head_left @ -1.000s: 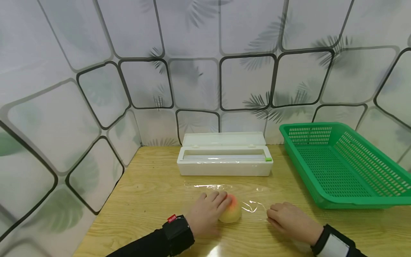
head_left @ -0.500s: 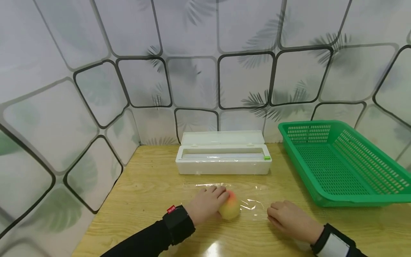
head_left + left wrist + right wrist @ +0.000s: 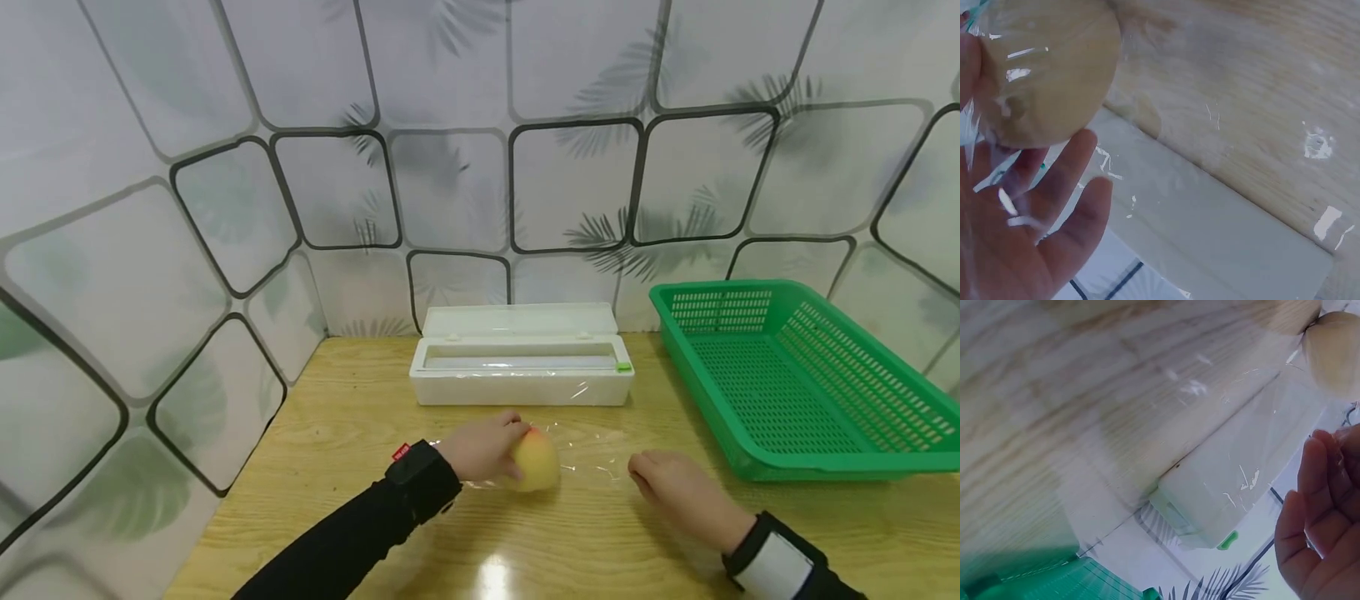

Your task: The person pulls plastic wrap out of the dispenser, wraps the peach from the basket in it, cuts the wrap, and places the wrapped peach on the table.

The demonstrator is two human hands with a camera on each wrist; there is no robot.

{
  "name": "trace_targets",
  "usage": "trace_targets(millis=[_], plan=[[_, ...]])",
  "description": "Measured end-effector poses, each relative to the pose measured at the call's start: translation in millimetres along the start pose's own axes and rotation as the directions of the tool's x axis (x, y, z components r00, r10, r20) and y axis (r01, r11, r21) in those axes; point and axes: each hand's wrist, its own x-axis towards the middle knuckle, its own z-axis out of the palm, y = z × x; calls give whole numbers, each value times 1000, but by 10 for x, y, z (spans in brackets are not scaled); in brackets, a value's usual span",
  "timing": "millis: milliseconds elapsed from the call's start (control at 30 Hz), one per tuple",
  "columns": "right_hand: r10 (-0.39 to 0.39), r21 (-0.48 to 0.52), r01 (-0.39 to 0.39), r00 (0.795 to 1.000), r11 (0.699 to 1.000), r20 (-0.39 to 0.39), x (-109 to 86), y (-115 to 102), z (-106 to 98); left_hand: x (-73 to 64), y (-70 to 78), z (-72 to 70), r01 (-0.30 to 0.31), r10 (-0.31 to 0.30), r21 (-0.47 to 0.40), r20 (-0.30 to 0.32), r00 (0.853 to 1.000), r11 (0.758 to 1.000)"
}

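My left hand [image 3: 483,446] grips a yellow peach [image 3: 537,461] with a red blush, in front of the white box. In the left wrist view, clear plastic wrap stretches over the peach [image 3: 1054,75] and across the fingers. To the right of the peach, my right hand [image 3: 686,496] pinches the edge of the plastic wrap [image 3: 592,454], fingers curled. The right wrist view shows the wrap spread between the right hand [image 3: 1325,506] and the peach [image 3: 1335,356]. A white wrap dispenser box [image 3: 521,390] stands behind with its lid up and a roll inside.
A green plastic basket [image 3: 840,468] stands at the right on the wooden table [image 3: 322,433]. The dispenser has a green slider [image 3: 623,367] at its right end. A patterned wall covering [image 3: 450,192] closes off the back and left.
My left hand has moved the peach a little away from me, towards the box, and its thumb now shows at the near side. My right hand has shifted slightly the same way.
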Motion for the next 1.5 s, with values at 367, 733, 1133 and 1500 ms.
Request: trace_targets(millis=[367,733,1133,1500], plan=[[74,-83,-84,991,993,-113,78,69,29,178,-172,-146,82,-60,-166,131,990,983],[-2,-82,-17,975,997,-222,245,-107,-46,205,-301,-154,49,-12,-278,134,991,959],[-115,-100,121,992,988,56,624,-519,217,238,-378,-162,5,44,-320,147,988,948],[5,-108,11,989,994,147,714,-488,406,183,-461,-84,0,38,-392,91,995,920]])
